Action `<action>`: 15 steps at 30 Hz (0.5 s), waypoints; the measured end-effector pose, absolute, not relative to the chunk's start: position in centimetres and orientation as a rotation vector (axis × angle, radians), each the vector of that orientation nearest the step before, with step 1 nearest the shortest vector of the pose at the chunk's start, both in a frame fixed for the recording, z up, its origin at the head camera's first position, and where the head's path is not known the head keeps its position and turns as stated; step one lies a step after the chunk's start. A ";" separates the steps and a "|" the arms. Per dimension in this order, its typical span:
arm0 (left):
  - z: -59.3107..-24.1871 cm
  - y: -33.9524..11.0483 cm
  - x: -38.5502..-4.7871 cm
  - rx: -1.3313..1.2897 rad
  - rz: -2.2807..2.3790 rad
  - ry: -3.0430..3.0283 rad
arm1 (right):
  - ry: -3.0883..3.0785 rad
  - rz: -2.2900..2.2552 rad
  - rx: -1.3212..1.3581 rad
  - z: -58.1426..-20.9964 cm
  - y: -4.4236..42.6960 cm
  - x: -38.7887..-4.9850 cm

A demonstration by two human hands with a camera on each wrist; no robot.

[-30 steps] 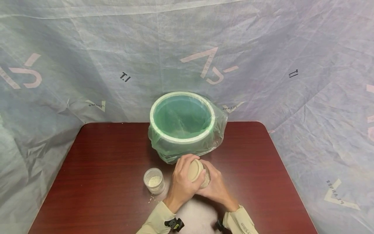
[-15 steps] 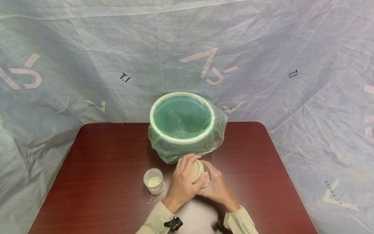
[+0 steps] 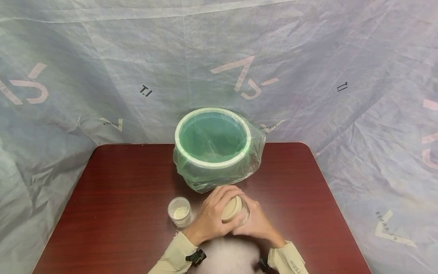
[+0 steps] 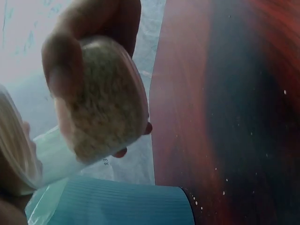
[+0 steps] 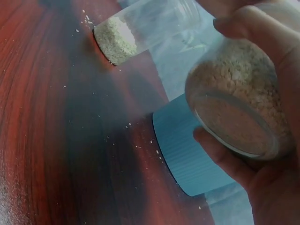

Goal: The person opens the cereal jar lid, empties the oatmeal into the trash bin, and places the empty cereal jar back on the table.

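Left hand and right hand are grasping a tilted clear jar, nearer than the film-lined bin.
Wrinkled grey cloth is showing "T.I" (print on the right sleeve is blurring); the left is curling round the beige lid, the right round the grain-filled body; an open jar is standing left on the red wood-grained table.

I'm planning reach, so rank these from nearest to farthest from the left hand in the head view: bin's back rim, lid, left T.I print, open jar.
1. Lid: gripped by the left hand.
2. Open jar: to its left.
3. Bin's back rim: ahead of it.
4. Left T.I print: on the wall, ahead and left.
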State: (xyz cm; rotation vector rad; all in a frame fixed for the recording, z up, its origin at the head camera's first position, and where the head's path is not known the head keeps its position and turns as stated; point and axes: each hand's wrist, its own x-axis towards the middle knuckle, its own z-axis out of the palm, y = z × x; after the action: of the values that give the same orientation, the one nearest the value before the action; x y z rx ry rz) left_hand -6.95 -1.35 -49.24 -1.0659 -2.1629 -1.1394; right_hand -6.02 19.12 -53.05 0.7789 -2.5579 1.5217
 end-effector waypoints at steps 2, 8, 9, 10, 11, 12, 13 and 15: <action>-49.2 -1.5 -7.0 -1.117 -1.105 -2.131 | -2.549 1.543 0.811 -53.0 19.3 -5.9; -49.1 -1.6 -7.3 -1.177 -1.066 -2.063 | -2.546 1.577 0.855 -52.9 19.5 -5.9; -49.1 -1.6 -7.3 -1.177 -1.072 -2.060 | -2.544 1.581 0.862 -52.9 19.5 -6.0; -49.0 -1.5 -7.3 -1.173 -1.078 -2.060 | -2.543 1.581 0.869 -52.9 19.4 -6.0; -49.0 -1.5 -7.3 -1.167 -1.083 -2.060 | -2.541 1.579 0.877 -52.9 19.4 -6.1; -49.0 -1.5 -7.4 -1.164 -1.092 -2.058 | -2.540 1.577 0.881 -52.8 19.4 -6.1; -49.0 -1.4 -7.4 -1.160 -1.101 -2.055 | -2.539 1.573 0.888 -52.8 19.3 -6.1; -49.0 -1.4 -7.4 -1.154 -1.117 -2.050 | -2.541 1.565 0.890 -52.7 19.2 -6.2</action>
State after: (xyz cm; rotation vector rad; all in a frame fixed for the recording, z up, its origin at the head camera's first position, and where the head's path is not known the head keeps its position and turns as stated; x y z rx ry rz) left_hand -7.37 -1.39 -48.97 -1.1539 -2.0502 -1.1166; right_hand -6.19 19.18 -52.75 0.8897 -2.5411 1.5646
